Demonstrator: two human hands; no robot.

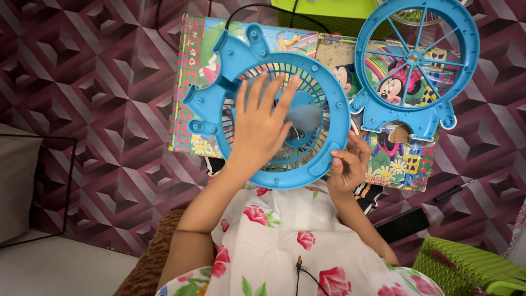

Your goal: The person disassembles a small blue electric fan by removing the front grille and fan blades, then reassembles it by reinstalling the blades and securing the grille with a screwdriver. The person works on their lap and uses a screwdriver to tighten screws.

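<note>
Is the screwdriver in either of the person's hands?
No. The screwdriver lies on the patterned floor at right, apart from both hands, which are on the blue fan housing.

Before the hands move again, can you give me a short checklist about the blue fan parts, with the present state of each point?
1. Left hand lies flat on the fan housing: ok.
2. Right hand pinches the housing's lower rim: ok.
3. Housing lies on the cartoon board: ok.
4. Fan blades at rest: not ok, they look blurred.
5. Front grille lies apart from the housing: ok.
6. Screwdriver near the right hand: ok.
</note>
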